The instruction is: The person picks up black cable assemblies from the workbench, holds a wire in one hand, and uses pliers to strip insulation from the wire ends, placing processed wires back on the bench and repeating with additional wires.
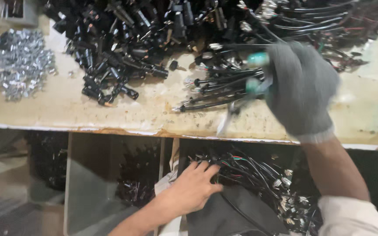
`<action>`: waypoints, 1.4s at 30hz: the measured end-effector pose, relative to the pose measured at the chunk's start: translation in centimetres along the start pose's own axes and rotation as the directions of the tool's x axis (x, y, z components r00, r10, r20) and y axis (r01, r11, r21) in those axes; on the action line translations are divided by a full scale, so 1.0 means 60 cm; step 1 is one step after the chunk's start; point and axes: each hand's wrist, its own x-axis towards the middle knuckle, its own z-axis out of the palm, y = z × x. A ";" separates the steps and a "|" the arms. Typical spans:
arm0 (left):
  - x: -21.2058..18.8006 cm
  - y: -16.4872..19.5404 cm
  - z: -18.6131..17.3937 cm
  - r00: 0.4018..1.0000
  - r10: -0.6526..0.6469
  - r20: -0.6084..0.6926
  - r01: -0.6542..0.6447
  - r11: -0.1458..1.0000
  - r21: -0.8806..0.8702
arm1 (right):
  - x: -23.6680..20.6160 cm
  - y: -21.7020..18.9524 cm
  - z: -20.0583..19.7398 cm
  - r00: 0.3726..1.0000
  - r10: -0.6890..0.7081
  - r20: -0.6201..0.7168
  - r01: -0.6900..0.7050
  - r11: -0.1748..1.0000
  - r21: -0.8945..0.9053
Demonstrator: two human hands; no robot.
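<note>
Our right hand [300,89], in a grey knit glove with teal fingertips, is curled shut over the ends of a bundle of black cables [224,89] on the workbench [110,111], and something thin and pale hangs blurred beneath it (we cannot tell whether it is a tool or a loose wire). Our left hand [193,188] is bare and below the bench edge, fingers spread and pressing on a dark cloth [232,214] beside a heap of wired leads with metal terminals [267,179]; it grips nothing that we can see.

Further along the bench lies a large pile of black plastic connectors [123,39], and at the far left a mound of small silvery metal clips [18,61]. More dark cables [324,19] trail off at the upper right.

We judge this to be a sorting or gathering step: one batch held on the bench, the finished stock below. The next move seems to call for a firm pinch on the bundle so that no lead slips out, and a clear path over the bench edge.
</note>
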 end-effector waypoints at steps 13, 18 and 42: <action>0.083 -0.247 -0.128 0.827 -0.135 -0.546 0.501 0.618 0.605 | -0.159 0.004 -0.015 0.576 0.349 0.739 -0.509 0.861 -0.010; 0.083 -0.293 -0.108 0.859 -0.212 -0.466 0.472 0.679 0.562 | -0.167 0.037 -0.100 0.794 0.410 0.449 -0.482 0.875 0.054; 0.096 -0.054 0.025 0.944 -0.283 -0.168 -0.069 0.329 -0.942 | -0.225 0.090 0.064 0.822 0.360 0.442 -0.510 0.810 0.289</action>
